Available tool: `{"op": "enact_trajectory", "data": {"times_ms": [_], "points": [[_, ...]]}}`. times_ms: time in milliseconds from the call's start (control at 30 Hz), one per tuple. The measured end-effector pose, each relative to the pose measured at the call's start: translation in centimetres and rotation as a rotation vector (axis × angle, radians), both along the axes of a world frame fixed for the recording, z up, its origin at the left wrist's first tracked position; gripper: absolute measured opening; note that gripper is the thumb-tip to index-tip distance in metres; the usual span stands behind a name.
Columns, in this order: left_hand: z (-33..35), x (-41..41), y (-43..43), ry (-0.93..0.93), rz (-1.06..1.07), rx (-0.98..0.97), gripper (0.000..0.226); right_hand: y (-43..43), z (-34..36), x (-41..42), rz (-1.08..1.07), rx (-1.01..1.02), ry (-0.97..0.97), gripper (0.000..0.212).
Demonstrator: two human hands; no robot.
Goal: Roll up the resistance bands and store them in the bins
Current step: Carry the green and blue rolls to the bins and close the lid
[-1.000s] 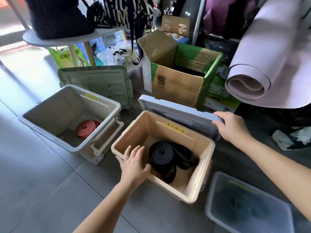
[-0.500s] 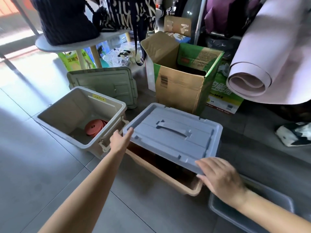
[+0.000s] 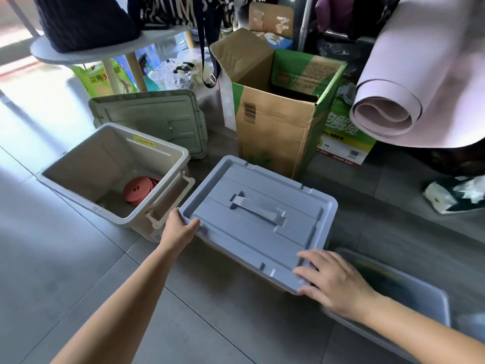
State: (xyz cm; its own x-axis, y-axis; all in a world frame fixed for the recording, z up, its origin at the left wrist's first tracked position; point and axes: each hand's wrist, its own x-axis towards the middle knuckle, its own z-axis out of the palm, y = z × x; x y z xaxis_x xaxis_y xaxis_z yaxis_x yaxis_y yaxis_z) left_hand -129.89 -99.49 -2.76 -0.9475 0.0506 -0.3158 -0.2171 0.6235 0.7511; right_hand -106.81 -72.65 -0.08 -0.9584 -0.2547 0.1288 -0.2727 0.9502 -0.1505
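Status: one red band (image 3: 139,189), rolled into a coil, lies on the bottom of the open bin (image 3: 78,164), toward its right wall. We count that one as stored. This bin has no lid on. A green lid (image 3: 152,119) lies on the floor (image 3: 65,271) just behind it, likely its own.

The tan bin (image 3: 244,266) sits just right of the open one. Only a sliver of it shows under the grey-blue lid (image 3: 257,219) covering it. Contents are hidden, so we cannot say what is inside. The lid looks down on the rim, but we cannot tell whether it is clipped.

Both hands are on that lid. The left hand (image 3: 181,228) grips the near-left corner, thumb curled over the rim, fingers out of sight below. The right hand (image 3: 333,282) holds the near-right corner, fingers (image 3: 308,258) spread on top, thumb against the edge. Neither hand holds anything else.

Our read: late in the task. What's left is to press this lid home, then lid the open bin. A clear tub (image 3: 433,306) at the right, partly under the right wrist, has something dark in it, too blurred to name. If that is more bands, there is more rolling to do. No loose band shows on the floor. The cardboard box (image 3: 275,122) and rolled mat (image 3: 393,109) behind are not part of this.
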Motion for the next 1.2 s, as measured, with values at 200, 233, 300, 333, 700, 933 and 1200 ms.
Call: {"op": "enact_trajectory", "data": {"times_ms": [200, 233, 300, 333, 700, 933, 1200], "points": [[-0.1, -1.7, 1.2, 0.280, -0.268, -0.527, 0.069, 2.3, -1.4, -1.7, -0.873, -0.636, -0.291, 0.076], [0.0, -2.2, 1.6, 0.250, -0.258, -0.486, 0.066, 2.5, -1.5, -2.3, -0.973, -0.757, -0.378, 0.086], [0.1, -3.2, 2.1, 0.162, -0.181, -0.413, 0.055, 2.8, -2.1, -3.1, -1.067, -0.928, -0.504, 0.100], [0.1, -3.7, 2.2, 0.113, -0.142, -0.427, 0.054, 2.8, -2.5, -3.4, -1.090, -1.001, -0.536, 0.104], [-2.9, -7.3, -0.5, -0.416, 0.075, 0.279, 0.069, 1.0, -3.1, -3.1, -1.233, -1.268, -0.398, 0.082], [-2.4, -5.7, 0.6, -0.117, 0.015, 0.384, 0.039, 2.4, -2.7, -3.5, -1.101, -0.927, -0.355, 0.029], [-2.0, -4.5, 0.7, 0.178, -0.093, 0.155, 0.050, 2.9, -3.0, -3.9, -1.040, -0.722, -0.329, 0.019]]}}
